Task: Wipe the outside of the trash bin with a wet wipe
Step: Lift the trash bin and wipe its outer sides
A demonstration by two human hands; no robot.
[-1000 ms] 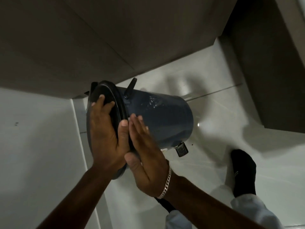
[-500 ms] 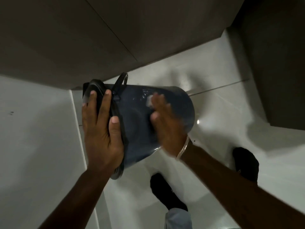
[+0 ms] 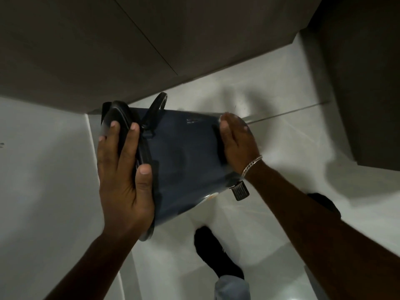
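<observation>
A dark blue trash bin (image 3: 186,159) lies tipped on its side in the air, its black lid (image 3: 118,114) toward the left and its base toward the right. My left hand (image 3: 123,176) grips the lid end, fingers over the lid and thumb on the rim. My right hand (image 3: 238,144) presses flat on the bin's wall near the base. Only a pale sliver of the wet wipe (image 3: 220,120) shows at its fingertips; the rest is hidden under the palm. The black carry handle (image 3: 157,109) sticks up by the lid, and the foot pedal (image 3: 239,190) juts out below the base.
Brown cabinet fronts (image 3: 108,50) rise behind the bin and a dark unit (image 3: 368,83) stands at the right. A white wall panel (image 3: 43,191) is at the left. My feet in black socks (image 3: 216,252) stand on the glossy white floor (image 3: 270,87) below.
My right hand has slid along the bin's side from the lid end to the base end. The bin has turned, and the pedal shows again below it. The left hand stays on the lid.
</observation>
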